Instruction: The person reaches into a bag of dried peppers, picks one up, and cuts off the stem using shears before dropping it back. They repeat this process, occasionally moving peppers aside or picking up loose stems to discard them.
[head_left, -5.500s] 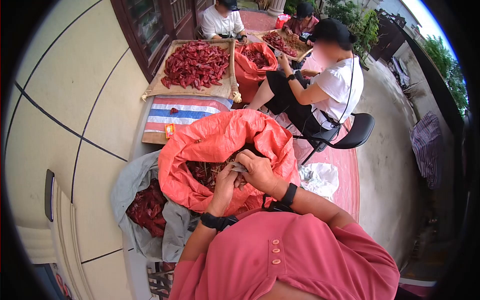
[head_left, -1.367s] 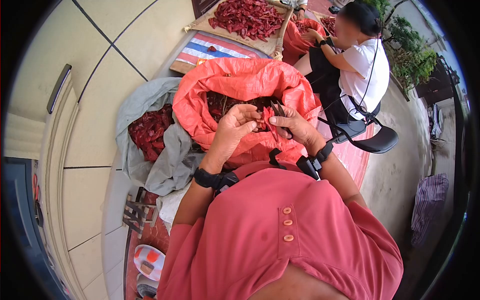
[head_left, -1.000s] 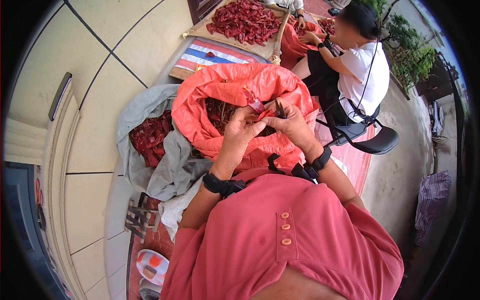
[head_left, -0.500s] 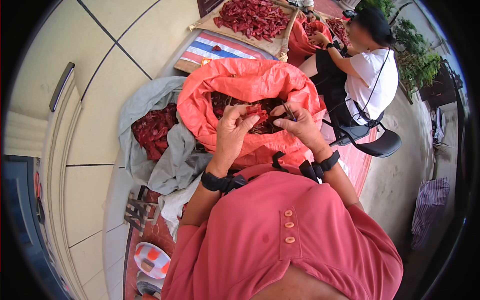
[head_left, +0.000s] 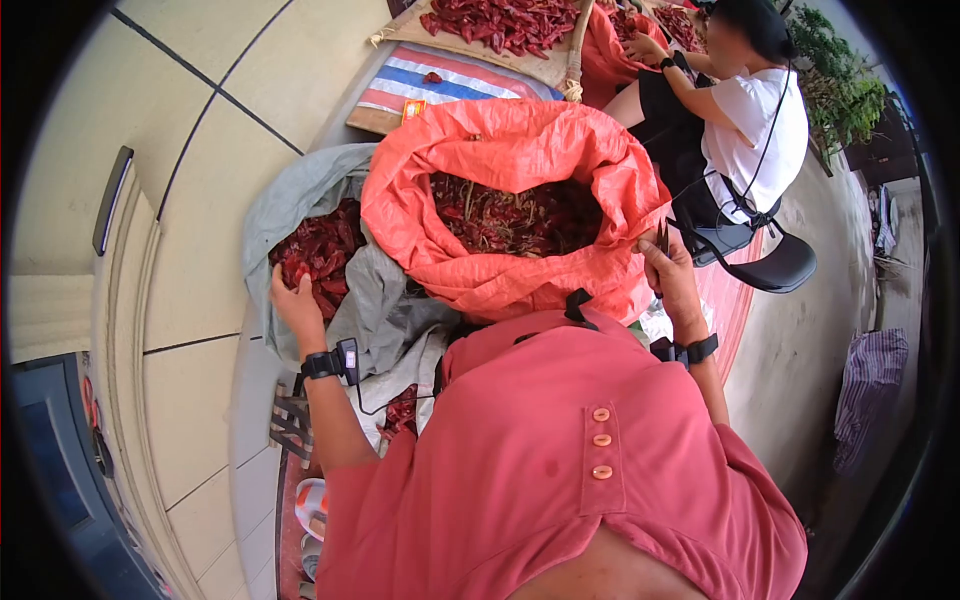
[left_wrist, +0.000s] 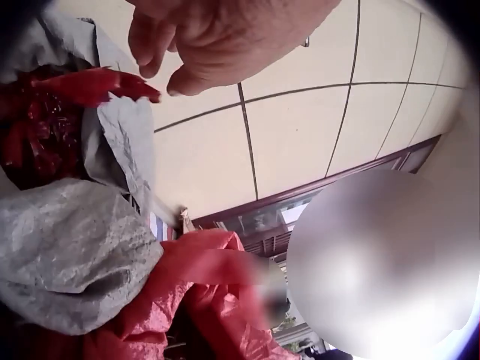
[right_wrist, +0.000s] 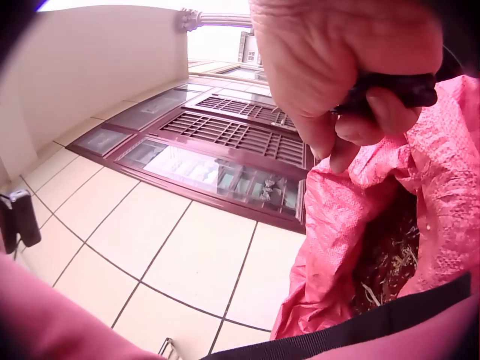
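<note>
My left hand (head_left: 297,308) is over the grey sack (head_left: 262,215) at the left, its fingers spread loosely. In the left wrist view a dried red chili (left_wrist: 94,86) lies just past the fingertips, with a gap between. More dried chilies (head_left: 322,245) fill that sack. My right hand (head_left: 674,280) grips a pair of scissors (head_left: 662,238), dark blades pointing up, at the right rim of the big red sack (head_left: 510,275). Dark handles show within the curled fingers in the right wrist view. Inside the red sack are dark red chilies and straw-coloured stems (head_left: 510,215).
Beyond the sacks is a striped cloth (head_left: 450,85) on a board, then a woven tray (head_left: 545,68) heaped with chilies. A seated person (head_left: 750,120) works at the upper right on a black chair (head_left: 775,265). A tiled wall (head_left: 200,270) runs along the left.
Both hands worked together over the red sack with a chili and scissors. Now they are apart: the left has swung to the grey sack and opened, the right has moved right with the scissors.
</note>
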